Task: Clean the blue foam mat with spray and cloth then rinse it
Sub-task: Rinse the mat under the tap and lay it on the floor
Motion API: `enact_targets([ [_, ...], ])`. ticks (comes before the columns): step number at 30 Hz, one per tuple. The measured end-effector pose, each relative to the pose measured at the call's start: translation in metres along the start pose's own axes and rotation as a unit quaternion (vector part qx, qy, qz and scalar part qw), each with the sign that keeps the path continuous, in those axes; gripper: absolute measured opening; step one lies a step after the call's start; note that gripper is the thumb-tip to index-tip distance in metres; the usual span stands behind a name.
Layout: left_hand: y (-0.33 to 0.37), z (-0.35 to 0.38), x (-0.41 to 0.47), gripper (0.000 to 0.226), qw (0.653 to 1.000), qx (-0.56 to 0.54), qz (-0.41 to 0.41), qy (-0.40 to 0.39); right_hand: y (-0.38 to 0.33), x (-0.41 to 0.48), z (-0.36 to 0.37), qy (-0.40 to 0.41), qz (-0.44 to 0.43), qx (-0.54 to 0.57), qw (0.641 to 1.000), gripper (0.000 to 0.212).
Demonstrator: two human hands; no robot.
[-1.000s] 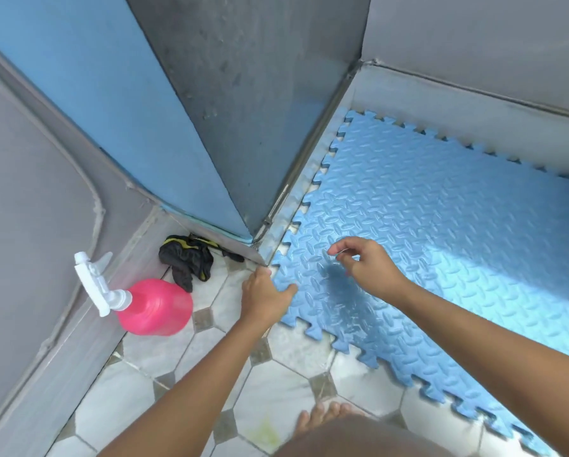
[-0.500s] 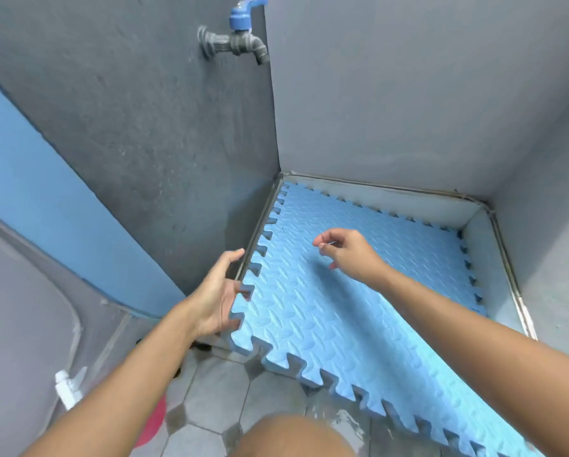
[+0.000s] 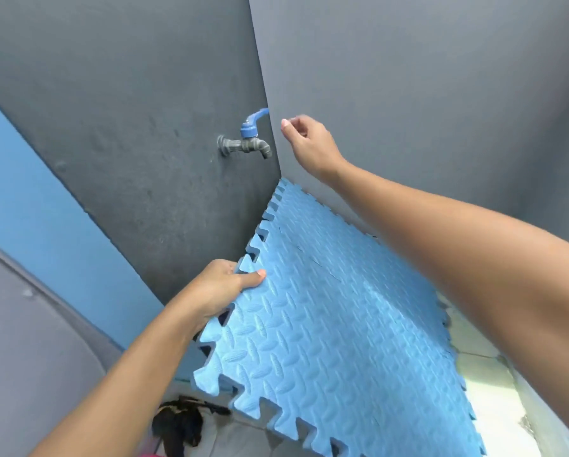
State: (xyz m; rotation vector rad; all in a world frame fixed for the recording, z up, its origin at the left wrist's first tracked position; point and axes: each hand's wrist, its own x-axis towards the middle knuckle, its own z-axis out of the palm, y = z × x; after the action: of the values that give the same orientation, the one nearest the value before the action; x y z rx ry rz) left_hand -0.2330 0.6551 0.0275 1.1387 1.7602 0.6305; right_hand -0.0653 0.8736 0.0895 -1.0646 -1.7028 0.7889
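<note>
The blue foam mat, with a ridged pattern and toothed edges, is tilted up on its left side against the dark grey wall. My left hand grips its left edge, thumb on top. A grey tap with a blue lever sticks out of the wall above the mat's far corner. My right hand is raised just right of the tap's lever, fingers loosely curled, holding nothing and not touching it. A dark cloth lies on the floor at the bottom, left of the mat's near corner.
Grey walls meet in a corner behind the tap. A blue wall panel runs along the left. Pale tiled floor shows to the right of the mat. A sliver of pink shows at the bottom edge.
My left hand has closed on the mat's left edge and lifted that side. My right hand rose off the mat toward the tap. The view tilted upward.
</note>
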Motion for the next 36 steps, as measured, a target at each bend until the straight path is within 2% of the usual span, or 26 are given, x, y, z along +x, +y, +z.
enact_targets([
  [2, 0.006, -0.013, -0.009, 0.04, 0.999, 0.026, 0.021, 0.023, -0.034, 0.023, 0.009, -0.023, -0.052, -0.032, 0.998, 0.035],
  [5, 0.011, -0.024, -0.022, 0.046, 0.997, 0.045, 0.044, 0.044, -0.059, 0.042, 0.018, -0.117, -0.144, -0.207, 0.961, 0.051],
  [6, 0.015, -0.027, -0.026, 0.044, 0.996, 0.052, 0.053, 0.048, -0.062, 0.044, 0.019, -0.138, -0.161, -0.255, 0.943, 0.055],
  [8, 0.021, -0.032, -0.03, 0.034, 0.994, 0.072, 0.067, 0.049, -0.064, 0.043, 0.017, -0.162, -0.145, -0.296, 0.93, 0.057],
  [14, 0.023, -0.032, -0.031, 0.027, 0.98, 0.131, 0.118, 0.096, -0.058, 0.035, 0.025, -0.111, -0.155, -0.31, 0.931, 0.057],
  [19, 0.012, -0.024, -0.021, 0.025, 0.965, 0.19, 0.129, 0.127, -0.071, 0.03, 0.02, -0.089, -0.151, -0.379, 0.909, 0.059],
  [23, 0.006, -0.023, -0.018, 0.026, 0.965, 0.185, 0.139, 0.123, -0.071, 0.025, 0.014, -0.052, -0.155, -0.414, 0.895, 0.064],
  [25, 0.006, -0.024, -0.018, 0.025, 0.965, 0.185, 0.144, 0.121, -0.069, 0.024, 0.013, -0.05, -0.132, -0.392, 0.909, 0.066],
  [26, 0.006, -0.023, -0.018, 0.024, 0.965, 0.182, 0.147, 0.118, -0.065, 0.025, 0.013, -0.056, -0.124, -0.338, 0.931, 0.064],
  [28, 0.005, -0.024, -0.016, 0.024, 0.962, 0.19, 0.155, 0.12, -0.046, 0.021, 0.01, -0.019, -0.118, -0.149, 0.982, 0.057],
  [30, 0.005, -0.024, -0.016, 0.023, 0.962, 0.187, 0.162, 0.119, -0.006, 0.006, 0.011, 0.082, -0.072, 0.002, 0.994, 0.054],
  [31, 0.004, -0.024, -0.016, 0.023, 0.962, 0.181, 0.167, 0.119, 0.021, -0.004, 0.018, 0.11, -0.012, 0.026, 0.994, 0.055],
  [32, 0.003, -0.025, -0.016, 0.025, 0.962, 0.177, 0.169, 0.119, 0.05, -0.015, 0.03, 0.103, 0.058, 0.019, 0.993, 0.057],
  [34, 0.003, -0.024, -0.015, 0.045, 0.966, 0.157, 0.171, 0.112, 0.091, -0.037, 0.063, 0.031, 0.179, -0.031, 0.983, 0.059],
  [36, 0.002, -0.025, -0.013, 0.068, 0.971, 0.132, 0.162, 0.115, 0.098, -0.059, 0.091, -0.02, 0.251, -0.051, 0.966, 0.059],
])
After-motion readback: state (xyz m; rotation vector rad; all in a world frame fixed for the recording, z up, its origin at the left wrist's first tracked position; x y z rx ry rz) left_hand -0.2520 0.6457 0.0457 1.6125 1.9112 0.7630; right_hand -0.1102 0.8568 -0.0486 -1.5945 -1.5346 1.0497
